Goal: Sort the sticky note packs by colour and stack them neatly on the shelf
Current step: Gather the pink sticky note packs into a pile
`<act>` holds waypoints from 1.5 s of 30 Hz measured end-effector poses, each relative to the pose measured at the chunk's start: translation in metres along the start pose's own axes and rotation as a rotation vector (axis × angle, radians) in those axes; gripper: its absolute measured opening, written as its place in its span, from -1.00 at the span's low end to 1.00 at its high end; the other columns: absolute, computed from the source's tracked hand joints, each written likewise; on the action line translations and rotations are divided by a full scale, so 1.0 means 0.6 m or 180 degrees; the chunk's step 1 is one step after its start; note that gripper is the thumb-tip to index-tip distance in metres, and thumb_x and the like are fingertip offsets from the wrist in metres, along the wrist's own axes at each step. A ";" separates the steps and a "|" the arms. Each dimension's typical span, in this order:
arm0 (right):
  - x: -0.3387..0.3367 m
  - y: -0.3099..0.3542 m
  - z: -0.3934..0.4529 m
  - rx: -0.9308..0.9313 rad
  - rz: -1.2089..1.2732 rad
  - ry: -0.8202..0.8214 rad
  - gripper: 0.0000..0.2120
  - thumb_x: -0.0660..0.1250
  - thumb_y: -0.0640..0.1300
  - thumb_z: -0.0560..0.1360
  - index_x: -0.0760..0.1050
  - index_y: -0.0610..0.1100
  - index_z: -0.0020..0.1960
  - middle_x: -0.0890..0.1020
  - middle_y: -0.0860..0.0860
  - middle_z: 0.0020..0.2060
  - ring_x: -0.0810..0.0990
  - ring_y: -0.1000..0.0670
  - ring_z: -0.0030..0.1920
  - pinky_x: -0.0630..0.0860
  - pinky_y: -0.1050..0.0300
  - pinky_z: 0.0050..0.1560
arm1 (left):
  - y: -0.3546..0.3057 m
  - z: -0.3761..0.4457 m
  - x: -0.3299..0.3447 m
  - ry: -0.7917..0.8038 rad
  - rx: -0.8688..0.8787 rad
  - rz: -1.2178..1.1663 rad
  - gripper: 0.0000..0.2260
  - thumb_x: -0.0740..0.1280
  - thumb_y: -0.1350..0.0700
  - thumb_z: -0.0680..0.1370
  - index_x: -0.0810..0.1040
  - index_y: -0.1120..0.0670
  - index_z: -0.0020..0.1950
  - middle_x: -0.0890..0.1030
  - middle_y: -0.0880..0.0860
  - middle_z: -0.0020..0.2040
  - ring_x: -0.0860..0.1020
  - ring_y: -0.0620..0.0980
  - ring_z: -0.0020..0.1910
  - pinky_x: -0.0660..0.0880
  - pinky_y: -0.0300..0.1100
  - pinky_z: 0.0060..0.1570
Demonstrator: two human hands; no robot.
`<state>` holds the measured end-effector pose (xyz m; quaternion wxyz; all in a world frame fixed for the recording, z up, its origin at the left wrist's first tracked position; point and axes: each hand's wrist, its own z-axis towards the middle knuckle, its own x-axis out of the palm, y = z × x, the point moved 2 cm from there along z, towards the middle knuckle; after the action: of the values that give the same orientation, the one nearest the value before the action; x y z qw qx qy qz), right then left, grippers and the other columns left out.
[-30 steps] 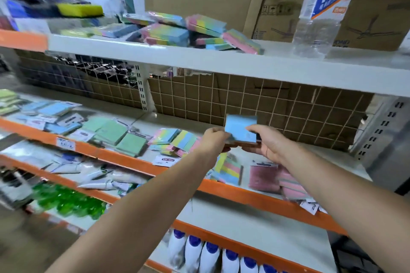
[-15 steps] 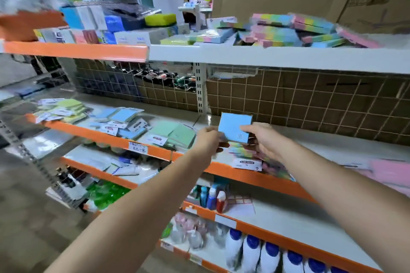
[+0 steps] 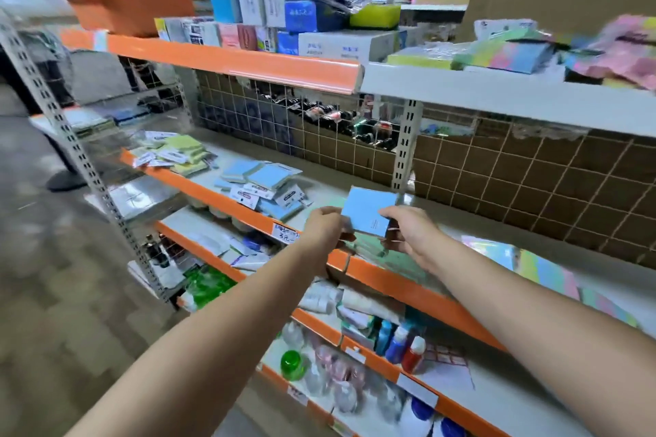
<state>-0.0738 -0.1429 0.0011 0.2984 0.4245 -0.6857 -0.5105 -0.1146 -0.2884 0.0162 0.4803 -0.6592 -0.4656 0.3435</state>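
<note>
**Carry the blue pack left to the blue pile**

Landmark: the blue pile (image 3: 261, 184) on the orange-edged shelf (image 3: 227, 204).

Left of the blue pile: a yellow-green pile (image 3: 181, 151), already grouped, to be left alone.

At the blue pile itself: packs lying loose and overlapping, white header cards fanned toward the shelf edge. Worth squaring before adding more, or at least choosing the flattest pack as a base.

Right of the blue pile, above the shelf edge: a single blue pack (image 3: 369, 211), tilted, pinched at both sides. Left hand (image 3: 324, 225) gripping its left edge, right hand (image 3: 408, 229) curled over its right edge and lower corner. Hands close together, both clamped on the same pack. Beneath them, green packs (image 3: 372, 246), partly hidden.

Further right of the blue pile: multicoloured packs (image 3: 532, 264) lying on the same shelf, blurred.

Probable step: moving the pack across to its own colour. Best done level, not tilted, with the header card turned the same way as the others. Lower straight down onto the pile; avoid sliding in from the side, likely to push the loose packs toward the edge. Release with one hand first, steady with the other, then align corners.
</note>
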 end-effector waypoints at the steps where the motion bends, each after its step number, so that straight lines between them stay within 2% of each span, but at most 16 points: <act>1: 0.017 0.001 0.018 0.0025 -0.0013 0.0036 -0.88 0.31 -0.20 0.55 0.46 -0.15 -0.17 0.50 -0.12 -0.26 0.49 -0.04 -0.35 0.48 0.18 -0.41 | -0.003 0.015 -0.016 -0.0057 -0.0011 0.0043 -0.84 0.21 0.38 0.53 0.41 0.20 0.07 0.52 0.13 -0.26 0.52 0.03 -0.35 0.37 -0.21 -0.34; 6: 0.098 0.016 0.100 -0.0001 -0.0238 0.0190 -0.84 0.33 -0.20 0.52 0.39 -0.12 -0.20 0.49 -0.15 -0.21 0.50 -0.07 -0.29 0.52 0.18 -0.39 | -0.014 0.092 -0.089 -0.0363 -0.0053 0.0104 -0.77 0.28 0.33 0.52 0.40 0.16 0.14 0.52 0.10 -0.20 0.52 -0.02 -0.37 0.34 -0.22 -0.39; 9: 0.139 0.026 0.140 -0.0041 -0.0432 0.0206 -0.84 0.33 -0.23 0.51 0.39 -0.13 -0.19 0.51 -0.13 -0.25 0.50 -0.04 -0.36 0.49 0.18 -0.42 | -0.017 0.137 -0.129 -0.0512 -0.0047 0.0153 -0.74 0.33 0.29 0.51 0.46 0.17 0.19 0.53 0.12 -0.13 0.51 -0.01 -0.33 0.35 -0.23 -0.36; 12: 0.182 0.040 0.172 -0.0025 -0.0519 0.0341 -0.86 0.30 -0.25 0.52 0.40 -0.14 -0.19 0.50 -0.08 -0.30 0.49 -0.02 -0.39 0.49 0.22 -0.48 | -0.028 0.169 -0.164 -0.0735 0.0033 0.0156 -0.88 0.38 0.31 0.47 0.50 0.13 -0.08 0.54 0.13 -0.15 0.50 0.00 -0.26 0.37 -0.25 -0.33; 14: 0.211 0.046 0.190 0.0004 -0.0533 0.0384 -0.85 0.27 -0.26 0.53 0.39 -0.14 -0.21 0.48 -0.09 -0.31 0.47 -0.03 -0.38 0.49 0.23 -0.47 | -0.035 0.192 -0.189 -0.0826 0.0103 0.0178 -0.81 0.38 0.34 0.44 0.44 0.09 -0.19 0.54 0.17 -0.18 0.50 0.03 -0.32 0.38 -0.24 -0.41; 17: 0.260 0.057 0.219 -0.0008 -0.0469 0.0425 -0.84 0.29 -0.25 0.53 0.39 -0.14 -0.22 0.47 -0.11 -0.31 0.48 -0.05 -0.36 0.53 0.12 -0.33 | -0.054 0.227 -0.227 -0.0839 0.0107 -0.0274 -0.80 0.31 0.40 0.45 0.42 0.14 -0.06 0.50 0.20 -0.22 0.52 0.10 -0.39 0.50 -0.22 -0.41; 20: 0.313 0.072 0.247 0.0004 -0.0293 0.0412 -0.85 0.27 -0.28 0.55 0.42 -0.15 -0.20 0.53 -0.15 -0.25 0.52 -0.07 -0.32 0.56 0.07 -0.32 | -0.077 0.269 -0.267 -0.0762 0.0122 -0.0727 -0.80 0.26 0.40 0.48 0.42 0.16 0.03 0.48 0.16 -0.16 0.52 0.07 -0.39 0.57 -0.19 -0.38; 24: 0.370 0.088 0.290 -0.0042 -0.0438 0.0189 -0.91 0.28 -0.25 0.54 0.46 -0.18 -0.15 0.54 -0.19 -0.15 0.55 -0.08 -0.32 0.54 0.12 -0.31 | -0.100 0.334 -0.329 -0.0794 0.0256 -0.0448 -0.67 0.23 0.42 0.48 0.37 0.15 0.18 0.46 0.16 -0.07 0.46 0.02 -0.30 0.45 -0.19 -0.35; 26: 0.392 0.091 0.311 -0.0005 -0.0479 0.0053 -0.92 0.29 -0.26 0.53 0.45 -0.19 -0.15 0.51 -0.18 -0.19 0.53 -0.06 -0.38 0.51 0.05 -0.19 | -0.109 0.367 -0.361 -0.0761 0.0326 -0.0171 -0.59 0.20 0.44 0.47 0.33 0.10 0.24 0.47 0.24 -0.05 0.42 0.03 -0.37 0.37 -0.18 -0.36; 29: 0.417 0.087 0.332 0.0072 -0.0423 -0.0265 -0.85 0.30 -0.28 0.53 0.44 -0.17 -0.21 0.49 -0.09 -0.30 0.47 0.00 -0.40 0.53 0.08 -0.25 | -0.115 0.415 -0.392 -0.0561 0.0430 0.0572 -0.51 0.25 0.43 0.44 0.35 0.09 0.32 0.54 0.27 -0.03 0.47 0.08 -0.27 0.39 -0.16 -0.29; 31: 0.430 0.082 0.339 0.0048 -0.0545 -0.0501 -0.98 0.31 -0.26 0.53 0.52 -0.20 -0.05 0.55 -0.09 -0.21 0.49 0.01 -0.38 0.57 0.12 -0.27 | -0.114 0.441 -0.403 -0.0406 0.0439 0.0846 -0.54 0.28 0.42 0.43 0.38 0.14 0.30 0.56 0.25 0.00 0.52 0.12 -0.16 0.50 -0.06 -0.13; 33: 0.435 0.076 0.341 0.0033 -0.0850 -0.0844 -0.73 0.31 -0.22 0.52 0.50 -0.17 0.22 0.57 -0.08 0.04 0.55 -0.01 -0.36 0.58 0.20 -0.33 | -0.111 0.461 -0.409 -0.0230 0.0466 0.1019 -0.59 0.28 0.39 0.45 0.39 0.15 0.27 0.56 0.22 -0.01 0.54 0.13 -0.15 0.51 -0.09 -0.15; 35: 0.436 0.072 0.338 0.0075 -0.1192 -0.1086 -0.61 0.30 -0.17 0.52 0.43 -0.13 0.34 0.55 -0.06 0.17 0.58 -0.04 -0.32 0.46 0.27 -0.46 | -0.108 0.478 -0.413 -0.0050 0.0517 0.1213 -0.62 0.27 0.38 0.47 0.39 0.13 0.26 0.55 0.14 -0.12 0.52 0.07 -0.23 0.43 -0.17 -0.28; 38: 0.440 0.065 0.334 0.0114 -0.1569 -0.1276 -0.60 0.31 -0.14 0.49 0.44 -0.11 0.33 0.57 -0.09 0.16 0.62 -0.15 -0.02 0.56 0.12 -0.15 | -0.101 0.500 -0.416 0.0142 0.0558 0.1329 -0.60 0.25 0.38 0.47 0.39 0.16 0.28 0.50 0.05 -0.23 0.51 0.05 -0.25 0.43 -0.15 -0.24; 40: 0.442 0.062 0.331 0.0132 -0.1719 -0.1359 -0.59 0.33 -0.12 0.49 0.44 -0.12 0.33 0.56 -0.10 0.19 0.57 -0.15 0.11 0.50 0.09 -0.01 | -0.097 0.511 -0.417 0.0239 0.0566 0.1378 -0.61 0.26 0.38 0.46 0.41 0.16 0.26 0.51 0.06 -0.25 0.51 0.05 -0.27 0.42 -0.17 -0.25; 45: 0.444 0.056 0.325 0.0175 -0.1926 -0.1436 -0.70 0.33 -0.12 0.49 0.47 -0.14 0.21 0.57 -0.09 0.15 0.53 -0.10 0.08 0.46 0.12 0.02 | -0.088 0.533 -0.426 0.0380 0.0387 0.1407 -0.72 0.27 0.36 0.44 0.44 0.13 0.12 0.49 0.07 -0.35 0.42 0.00 -0.43 0.29 -0.22 -0.44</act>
<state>-0.3707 -0.2881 -0.0318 -0.0359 0.4926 -0.5912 -0.6376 -0.5018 -0.4237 -0.0290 0.4589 -0.7341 -0.2592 0.4281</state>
